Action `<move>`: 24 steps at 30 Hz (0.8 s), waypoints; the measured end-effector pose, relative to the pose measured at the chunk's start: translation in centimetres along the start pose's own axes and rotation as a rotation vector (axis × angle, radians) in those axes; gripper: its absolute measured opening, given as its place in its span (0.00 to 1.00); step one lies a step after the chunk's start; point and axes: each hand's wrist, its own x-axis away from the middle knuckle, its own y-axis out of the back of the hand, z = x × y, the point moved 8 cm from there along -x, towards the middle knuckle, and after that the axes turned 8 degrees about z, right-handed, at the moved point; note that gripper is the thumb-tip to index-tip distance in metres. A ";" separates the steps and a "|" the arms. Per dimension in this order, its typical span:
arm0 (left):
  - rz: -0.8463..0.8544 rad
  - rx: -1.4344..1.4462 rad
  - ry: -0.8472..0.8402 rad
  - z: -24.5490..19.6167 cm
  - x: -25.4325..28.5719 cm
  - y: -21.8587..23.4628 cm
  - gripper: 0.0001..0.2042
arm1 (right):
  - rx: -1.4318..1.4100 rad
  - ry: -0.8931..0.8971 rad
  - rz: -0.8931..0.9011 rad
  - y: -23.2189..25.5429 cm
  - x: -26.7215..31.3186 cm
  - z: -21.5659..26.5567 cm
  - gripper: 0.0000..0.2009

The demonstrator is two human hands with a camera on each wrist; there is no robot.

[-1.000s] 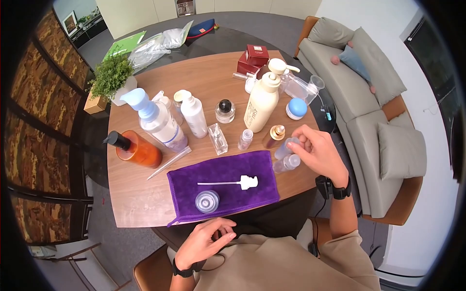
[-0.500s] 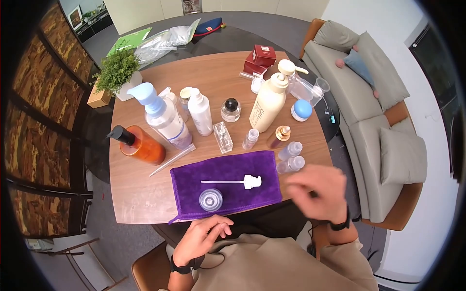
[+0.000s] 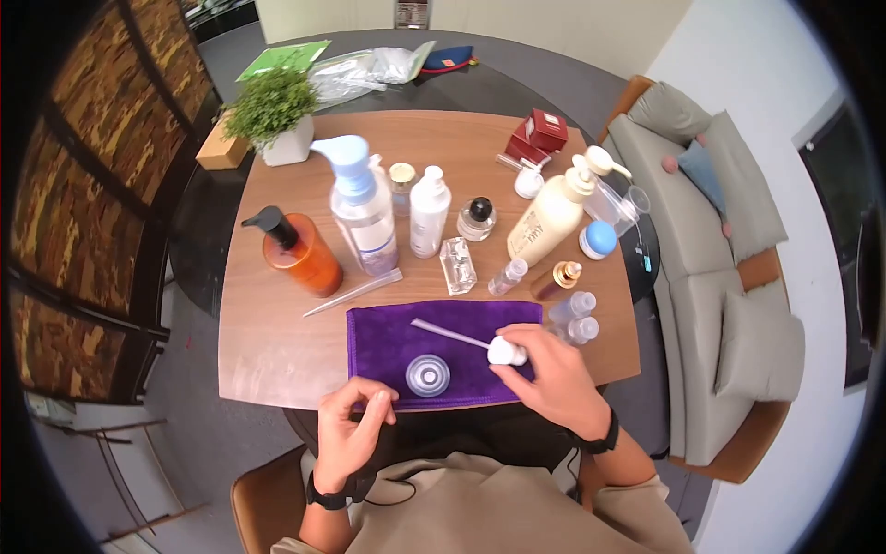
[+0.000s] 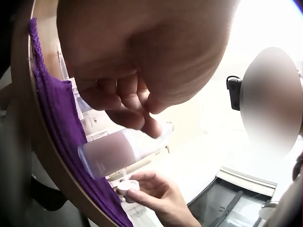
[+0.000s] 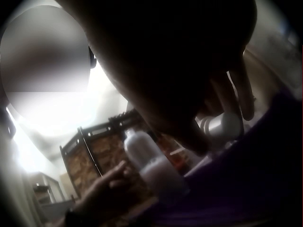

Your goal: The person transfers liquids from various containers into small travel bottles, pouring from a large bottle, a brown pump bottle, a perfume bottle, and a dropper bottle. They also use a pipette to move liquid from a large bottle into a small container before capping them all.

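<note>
Thumb and fingers of a person's right hand (image 3: 554, 383) pinch a white plastic pump head (image 3: 507, 351), its slim translucent tube (image 3: 449, 333) reaching leftward from the fingertips above a deep-purple plush cloth (image 3: 388, 332). To the left of that grip, a clear, round-shouldered bottle (image 3: 428, 376) stands upright on the cloth; near it, at the cloth's front edge, the left hand (image 3: 355, 425) has its fingers loosely curled around nothing. From overhead, the bottle is only concentric rings; the left wrist view gives its side, just past the left fingertips, part-filled with pale pinkish liquid. The right wrist view, though dark, also shows the fill line. Two small translucent bottles (image 3: 566, 307) stand beyond the right fingers, to their right.
</note>
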 end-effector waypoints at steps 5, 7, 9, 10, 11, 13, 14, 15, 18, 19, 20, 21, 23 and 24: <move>-0.043 0.004 -0.205 -2.0 -1.4 -0.5 0.20 | -0.063 0.103 -0.037 6.5 -0.2 3.6 0.23; 0.030 0.003 -0.265 -2.1 -2.1 -1.2 0.27 | -0.083 0.130 0.008 7.6 -0.1 4.3 0.24; 0.033 -0.004 -0.297 -2.7 -2.4 -1.6 0.28 | -0.090 0.136 0.052 8.0 -0.1 5.0 0.24; 0.051 -0.024 -0.327 -3.1 -2.5 -2.0 0.29 | -0.047 0.149 0.070 8.1 -0.2 5.4 0.24; 0.056 -0.052 -0.302 -3.1 -2.5 -2.1 0.30 | -0.004 0.162 0.088 8.1 -0.4 5.7 0.25; 0.056 -0.055 -0.310 -3.3 -2.7 -2.0 0.30 | 0.015 0.173 0.097 8.4 -0.4 6.0 0.25; 0.071 -0.069 -0.321 -3.4 -2.7 -2.1 0.30 | 0.029 0.177 0.089 8.7 -0.5 6.1 0.25; 0.060 -0.061 -0.321 -3.4 -2.8 -1.9 0.30 | 0.034 0.182 0.100 8.9 -0.6 6.4 0.25; 0.074 -0.077 -0.319 -3.3 -2.9 -2.0 0.32 | 0.086 0.184 0.119 9.6 -1.0 7.0 0.26; 0.084 -0.101 -0.336 -3.4 -2.9 -2.2 0.33 | 0.088 0.204 0.122 9.7 -1.1 7.3 0.26; 0.095 -0.126 -0.352 -3.5 -3.0 -2.3 0.35 | 0.089 0.225 0.125 9.8 -1.3 7.6 0.26; 0.091 -0.121 -0.353 -3.5 -3.2 -2.4 0.35 | 0.093 0.227 0.130 9.8 -1.5 8.0 0.26; 0.169 -0.149 -0.307 -3.0 -3.5 -3.2 0.38 | 0.122 0.210 0.150 9.8 -2.1 8.9 0.26; 0.163 -0.146 -0.310 -2.5 -3.8 -3.3 0.38 | 0.126 0.215 0.153 9.8 -2.6 9.5 0.26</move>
